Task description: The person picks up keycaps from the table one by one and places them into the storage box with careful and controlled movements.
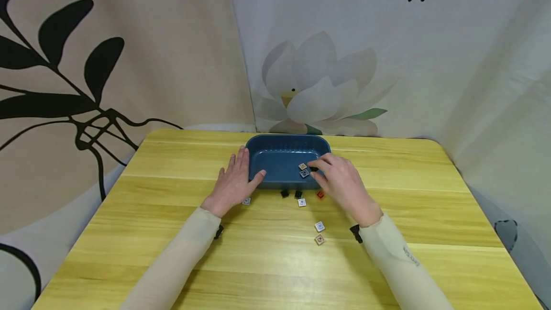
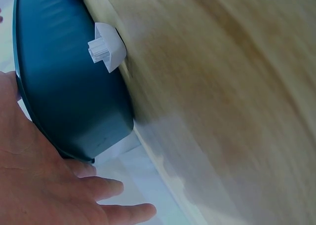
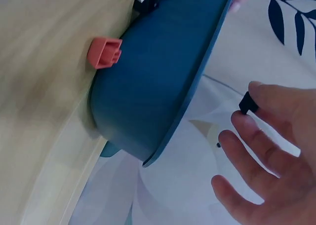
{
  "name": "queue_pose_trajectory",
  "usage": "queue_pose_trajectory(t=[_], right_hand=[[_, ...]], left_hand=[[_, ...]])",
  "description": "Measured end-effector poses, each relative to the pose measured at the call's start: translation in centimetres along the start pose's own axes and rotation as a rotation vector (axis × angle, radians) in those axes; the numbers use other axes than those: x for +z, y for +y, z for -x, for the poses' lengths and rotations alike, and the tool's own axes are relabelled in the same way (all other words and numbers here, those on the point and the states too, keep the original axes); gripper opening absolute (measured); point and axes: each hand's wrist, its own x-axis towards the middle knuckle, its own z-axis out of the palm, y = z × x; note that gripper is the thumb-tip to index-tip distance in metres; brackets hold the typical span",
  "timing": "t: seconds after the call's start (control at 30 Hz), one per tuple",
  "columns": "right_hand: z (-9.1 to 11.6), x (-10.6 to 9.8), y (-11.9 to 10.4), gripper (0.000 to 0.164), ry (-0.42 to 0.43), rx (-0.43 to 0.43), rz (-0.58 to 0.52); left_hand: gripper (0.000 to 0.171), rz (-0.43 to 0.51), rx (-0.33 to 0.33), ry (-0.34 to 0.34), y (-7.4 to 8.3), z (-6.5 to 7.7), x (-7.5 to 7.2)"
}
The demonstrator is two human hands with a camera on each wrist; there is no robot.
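Between thumb and index finger, my right hand [image 1: 343, 179] pinches a black keycap [image 3: 248, 103] above the right side of the blue tray [image 1: 275, 159]. Two keycaps, a cream one [image 1: 303, 166] and a grey one [image 1: 304, 173], lie on the tray's floor. With fingers extended, my left hand [image 1: 233, 182] rests against the tray's left end, its thumb over the rim. A white keycap [image 2: 109, 47] sits upside down by the tray's near wall in the left wrist view. In the right wrist view a red keycap [image 3: 104, 53] lies beside the same wall.
In front of the tray lie two black keycaps [image 1: 285, 193] and a white keycap [image 1: 302, 202]. Nearer on the wooden table [image 1: 258, 262] are another white keycap [image 1: 319, 226] and a pinkish one [image 1: 319, 239]. A printed curtain [image 1: 181, 51] hangs behind the table.
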Motion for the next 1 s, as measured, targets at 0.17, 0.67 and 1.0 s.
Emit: queue_pose_trajectory(t=[0.17,0.67,1.0], right_hand=[[-1.1,0.7,0.7,0.022,-0.039,0.019,0.037],[-3.1,2.8,2.3,0.019,-0.249,-0.008,0.131],[-4.5,4.0,3.2,0.016,-0.342,0.002,0.156]], left_hand=[[0.097,-0.007,-0.007,-0.005,-0.1,0.0,-0.2],[0.096,-0.007,-0.006,-0.001,0.0,0.0,0.0],[0.096,0.003,-0.016,-0.005,-0.1,-0.1,0.3]])
